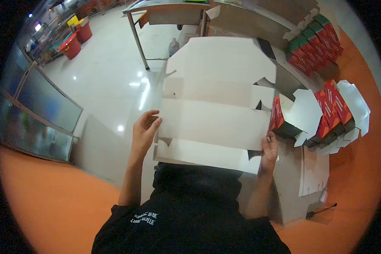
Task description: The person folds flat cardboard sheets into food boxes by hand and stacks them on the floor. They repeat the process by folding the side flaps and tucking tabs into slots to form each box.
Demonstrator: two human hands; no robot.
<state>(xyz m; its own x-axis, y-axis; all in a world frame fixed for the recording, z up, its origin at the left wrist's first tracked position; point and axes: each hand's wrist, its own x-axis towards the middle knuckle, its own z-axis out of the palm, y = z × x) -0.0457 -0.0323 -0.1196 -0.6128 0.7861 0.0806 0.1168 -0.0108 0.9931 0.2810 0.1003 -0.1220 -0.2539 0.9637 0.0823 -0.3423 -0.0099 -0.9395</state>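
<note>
A flat cardboard box blank point(216, 122), white on the side facing me, with fold lines and cut notches, spreads out in front of my torso. My right hand point(269, 150) grips its right edge near the lower corner, thumb on the white face. At the left edge is my left hand point(145, 132), its thumb and fingers apart and the tips right beside the board. Whether those tips touch the edge is hard to make out. The near edge of the blank lies close against my black shirt.
Red printed boxes with raised white flaps point(300, 114) stand to the right, beside more red boxes point(332, 112). Several red and green boxes point(313, 46) are stacked farther back. A metal-legged table point(173, 15) stands ahead. Glass panels point(42, 110) and red buckets point(70, 46) are at left.
</note>
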